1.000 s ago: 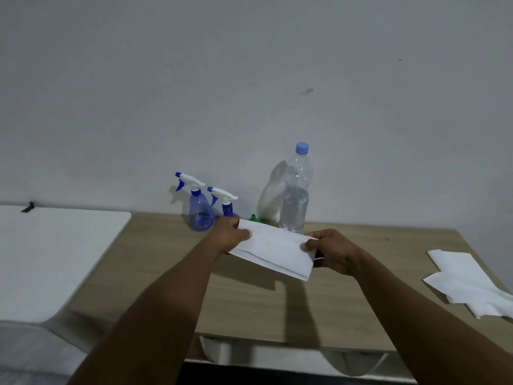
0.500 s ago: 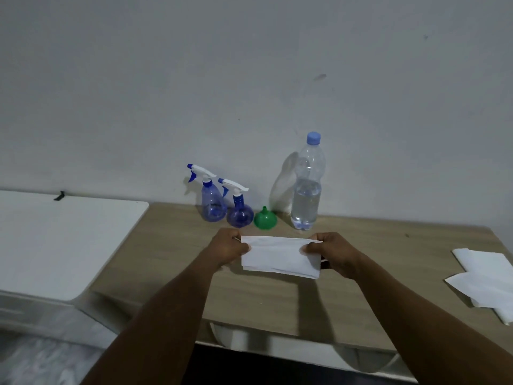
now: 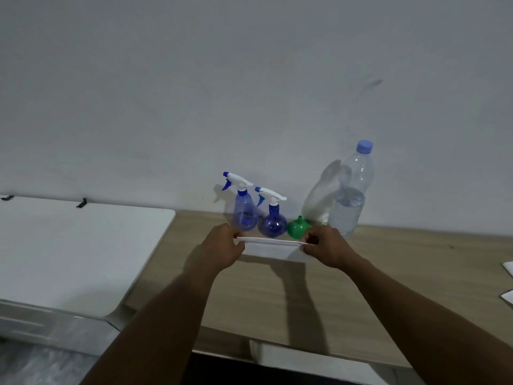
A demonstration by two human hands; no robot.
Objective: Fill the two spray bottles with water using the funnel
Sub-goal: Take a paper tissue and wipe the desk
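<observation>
Two blue spray bottles with white trigger heads stand against the wall: a taller one [image 3: 244,209] and a rounder one [image 3: 272,220] to its right. A green funnel [image 3: 298,227] sits upside down beside them. Right of it stands a clear water bottle [image 3: 350,195] with a blue cap, partly filled. My left hand [image 3: 222,247] and my right hand [image 3: 327,245] each pinch one end of a folded white paper towel [image 3: 273,250], held just above the wooden table [image 3: 277,295] in front of the bottles.
A white table [image 3: 69,251] adjoins on the left. More white paper towels [image 3: 509,282] lie at the right edge. A grey wall runs right behind the bottles.
The towel has come down and levelled out, now seen almost edge-on close to the table. The view has shifted left, so the bottles and funnel sit further right and are fully uncovered.
</observation>
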